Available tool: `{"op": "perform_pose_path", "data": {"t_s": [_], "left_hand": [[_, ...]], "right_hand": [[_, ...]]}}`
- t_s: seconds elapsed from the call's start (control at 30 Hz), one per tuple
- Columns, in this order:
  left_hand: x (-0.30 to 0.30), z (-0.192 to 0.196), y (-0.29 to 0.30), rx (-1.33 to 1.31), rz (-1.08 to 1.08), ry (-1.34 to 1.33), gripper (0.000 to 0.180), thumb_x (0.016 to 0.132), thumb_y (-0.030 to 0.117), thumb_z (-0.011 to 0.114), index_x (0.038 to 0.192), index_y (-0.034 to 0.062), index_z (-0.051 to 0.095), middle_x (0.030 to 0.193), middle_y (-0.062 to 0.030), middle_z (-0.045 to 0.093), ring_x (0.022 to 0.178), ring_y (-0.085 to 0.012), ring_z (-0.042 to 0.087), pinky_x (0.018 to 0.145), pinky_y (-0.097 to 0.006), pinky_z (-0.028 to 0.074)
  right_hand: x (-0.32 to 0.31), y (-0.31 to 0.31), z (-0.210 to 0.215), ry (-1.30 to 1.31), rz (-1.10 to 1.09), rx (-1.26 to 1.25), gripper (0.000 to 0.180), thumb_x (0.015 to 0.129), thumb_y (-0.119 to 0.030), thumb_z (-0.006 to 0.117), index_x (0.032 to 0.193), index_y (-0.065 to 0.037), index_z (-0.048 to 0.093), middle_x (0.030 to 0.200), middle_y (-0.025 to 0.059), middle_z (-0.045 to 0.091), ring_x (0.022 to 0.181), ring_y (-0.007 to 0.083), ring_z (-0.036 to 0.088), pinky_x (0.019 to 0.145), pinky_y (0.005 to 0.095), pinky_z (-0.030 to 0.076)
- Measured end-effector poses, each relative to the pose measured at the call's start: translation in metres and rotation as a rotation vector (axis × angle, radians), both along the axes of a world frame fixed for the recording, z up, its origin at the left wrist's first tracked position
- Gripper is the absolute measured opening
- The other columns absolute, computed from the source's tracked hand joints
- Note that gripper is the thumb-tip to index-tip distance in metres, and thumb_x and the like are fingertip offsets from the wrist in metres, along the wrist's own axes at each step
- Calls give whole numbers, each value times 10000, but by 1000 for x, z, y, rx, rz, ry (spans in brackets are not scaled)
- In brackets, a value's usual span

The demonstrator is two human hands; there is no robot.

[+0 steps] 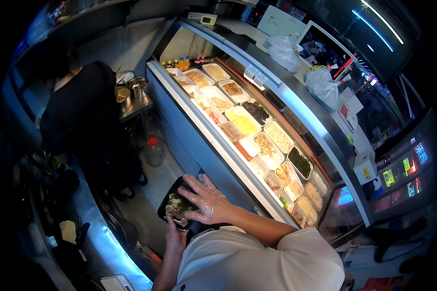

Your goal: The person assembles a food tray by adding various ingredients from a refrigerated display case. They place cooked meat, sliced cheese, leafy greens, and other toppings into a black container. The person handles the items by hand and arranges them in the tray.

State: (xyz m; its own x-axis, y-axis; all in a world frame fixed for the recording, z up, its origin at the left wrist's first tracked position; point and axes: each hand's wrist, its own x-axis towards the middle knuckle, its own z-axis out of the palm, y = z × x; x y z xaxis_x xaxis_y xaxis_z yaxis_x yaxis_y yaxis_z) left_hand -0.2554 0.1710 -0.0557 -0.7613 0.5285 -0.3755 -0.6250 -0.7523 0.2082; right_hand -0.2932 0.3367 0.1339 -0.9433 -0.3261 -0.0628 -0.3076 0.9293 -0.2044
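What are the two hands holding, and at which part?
The left hand holds the black food tray at its near edge. The gloved right hand rests on its right rim.

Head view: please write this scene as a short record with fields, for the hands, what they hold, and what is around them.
left hand: bare, holds the near edge of the black food tray
right hand: in a clear plastic glove, resting over the tray's food
tray contents: mixed food, green and brown pieces
to the right: lit display counter with many containers of food
on counter top: two tied white plastic bags
to the left: another person in black at a steel worktop
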Motion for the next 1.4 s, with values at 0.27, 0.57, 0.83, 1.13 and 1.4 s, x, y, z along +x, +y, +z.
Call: {"op": "perform_pose_path", "data": {"t_s": [0.27, 0.57, 0.83, 1.13, 1.4], "left_hand": [[-18, 8, 18, -20, -28, 37, 577, 1115, 457, 400, 1544, 71, 383, 1517, -132, 515, 1367, -291, 546, 1110, -479, 503], [-46, 13, 72, -238, -196, -46, 649, 1050, 548, 519, 1524, 110, 456, 1451, -74, 587, 1276, -247, 603, 1024, -441, 550], [-64, 40, 181, -232, -257, -40, 671, 1036, 527, 558, 1543, 109, 422, 1519, -93, 525, 1323, -293, 574, 1028, -471, 555], [-50, 54, 278, -243, -424, -19, 727, 1028, 593, 509, 1581, 145, 359, 1566, -97, 466, 1385, -300, 522, 1119, -514, 484], [-47, 83, 343, -203, -468, -13, 574, 1100, 478, 437, 1465, 37, 476, 1422, -128, 603, 1286, -280, 611, 1106, -487, 503]], "right_hand": [[16, 42, 2, 107, -211, -69, 924, 837, -538, 787, 1592, -178, 395, 1685, 317, 74, 1542, 555, 123, 1192, 634, 286], [103, 159, -6, 122, -624, -195, 678, 920, -307, 755, 1490, -81, 465, 1352, 189, 582, 1163, 357, 644, 916, 433, 573], [189, 294, -38, 258, -1005, -106, 276, 892, -181, 729, 1129, -43, 690, 1025, 193, 722, 947, 388, 697, 872, 463, 573], [319, 499, -73, -256, -1611, -106, 583, 867, -192, 682, 1433, -120, 561, 1368, 215, 627, 1247, 388, 611, 1042, 484, 502], [324, 538, -189, -546, -1534, -207, 1041, 727, -436, 911, 1563, -120, 377, 1363, 227, 649, 1277, 355, 624, 1084, 426, 492]]}}
